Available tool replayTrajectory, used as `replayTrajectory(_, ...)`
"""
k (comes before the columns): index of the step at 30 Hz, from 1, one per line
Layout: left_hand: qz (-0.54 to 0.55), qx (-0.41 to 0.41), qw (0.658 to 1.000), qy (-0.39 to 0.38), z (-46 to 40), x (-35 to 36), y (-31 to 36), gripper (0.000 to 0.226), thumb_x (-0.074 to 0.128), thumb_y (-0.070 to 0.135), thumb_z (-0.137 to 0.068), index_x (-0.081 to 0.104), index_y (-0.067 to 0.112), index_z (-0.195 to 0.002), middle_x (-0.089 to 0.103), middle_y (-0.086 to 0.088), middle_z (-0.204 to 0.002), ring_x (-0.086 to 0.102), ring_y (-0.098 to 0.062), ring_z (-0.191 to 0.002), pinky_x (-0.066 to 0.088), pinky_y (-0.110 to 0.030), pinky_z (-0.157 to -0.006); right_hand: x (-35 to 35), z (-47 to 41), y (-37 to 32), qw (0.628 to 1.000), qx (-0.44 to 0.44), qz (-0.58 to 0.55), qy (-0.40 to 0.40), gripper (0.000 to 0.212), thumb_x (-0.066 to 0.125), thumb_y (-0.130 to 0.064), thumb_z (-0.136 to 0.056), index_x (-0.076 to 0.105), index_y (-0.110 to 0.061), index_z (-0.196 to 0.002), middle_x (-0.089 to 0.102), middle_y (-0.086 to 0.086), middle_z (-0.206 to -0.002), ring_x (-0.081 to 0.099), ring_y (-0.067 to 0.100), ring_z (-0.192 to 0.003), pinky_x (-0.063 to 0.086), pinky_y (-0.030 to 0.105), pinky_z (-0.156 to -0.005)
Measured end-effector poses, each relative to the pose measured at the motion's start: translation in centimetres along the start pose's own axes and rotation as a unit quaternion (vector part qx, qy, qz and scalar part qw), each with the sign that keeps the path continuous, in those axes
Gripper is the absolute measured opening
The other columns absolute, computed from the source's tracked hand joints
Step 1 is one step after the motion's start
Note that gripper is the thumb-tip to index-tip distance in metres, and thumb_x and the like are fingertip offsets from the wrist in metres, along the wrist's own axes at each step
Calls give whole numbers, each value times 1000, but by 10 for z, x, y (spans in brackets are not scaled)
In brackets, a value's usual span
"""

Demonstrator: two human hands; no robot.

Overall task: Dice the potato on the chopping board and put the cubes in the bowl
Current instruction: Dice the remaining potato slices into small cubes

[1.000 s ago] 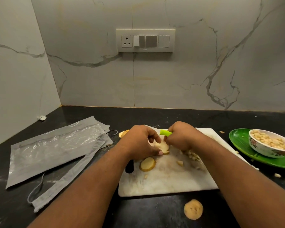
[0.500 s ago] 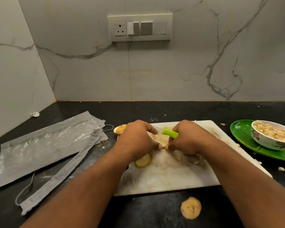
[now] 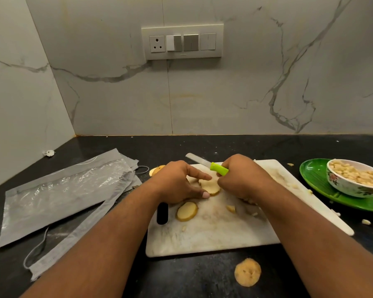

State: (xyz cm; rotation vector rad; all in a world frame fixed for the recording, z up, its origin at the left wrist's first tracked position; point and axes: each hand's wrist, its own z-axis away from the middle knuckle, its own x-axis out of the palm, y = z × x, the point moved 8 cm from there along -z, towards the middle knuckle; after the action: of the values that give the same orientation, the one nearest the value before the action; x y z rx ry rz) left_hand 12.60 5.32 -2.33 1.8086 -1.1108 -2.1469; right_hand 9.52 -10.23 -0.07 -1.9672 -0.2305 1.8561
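Potato slice (image 3: 210, 186): centre of the chopping board (image 3: 213, 235), thin, wet, probably slippery; pin it flat from above.
Left hand (image 3: 177, 182): fingers extended, pressing the slice's 9 o'clock edge.
Right hand (image 3: 239, 177): fingers curled round the green-handled knife (image 3: 219, 168), blade pointing to 10 o'clock.
Bowl (image 3: 351, 183): at 3 o'clock, holding cubes, on a green plate (image 3: 314, 177).
Second slice (image 3: 187, 211): lies at 7 o'clock, light, stiff.

A white marble chopping board (image 3: 213, 237) lies on the black counter. Over the board, the left hand (image 3: 177, 183) rests its fingers on a pale round potato slice (image 3: 210, 186). The right hand (image 3: 241, 179) grips a knife with a bright green handle (image 3: 219, 169), its blade pointing past the board's far edge. Another round potato slice (image 3: 187, 211) lies on the board near the left hand. Right of the board, a flowered white bowl of potato cubes (image 3: 353, 179) sits on a green plate (image 3: 317, 181).
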Motion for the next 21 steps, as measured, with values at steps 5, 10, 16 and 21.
replayTrajectory(5,-20,11,1000,16,2,1,5,38,89,47,-75,81,36,-110,73,14,-125,64,-3,-114,52,-32,-104,-22,39,-2,999,-25,-42,0,50,57,-17,-95,48,-32,-142,57,-2,-133,52,14,-100,48,28,-79)
replayTrajectory(10,-78,22,996,45,7,9,23,33,78,42,-90,78,26,-120,76,5,-118,66,-10,-102,54,-25,-88,-21,83,-10,999,-34,36,5,50,49,-19,-97,46,-28,-146,54,-2,-142,53,18,-120,47,30,-100)
replayTrajectory(16,-108,19,993,47,8,14,35,28,71,37,-96,78,22,-120,78,3,-107,68,-14,-92,52,-22,-75,-7,96,-20,996,-53,71,11,47,46,-25,-97,45,-28,-144,52,-4,-140,49,15,-123,43,28,-97)
replayTrajectory(21,-96,18,993,62,8,11,29,26,76,39,-93,80,25,-114,78,6,-103,67,-10,-90,58,-27,-81,-2,130,-9,994,-75,78,-11,54,44,-23,-95,36,-29,-148,50,-5,-141,46,16,-123,40,29,-100)
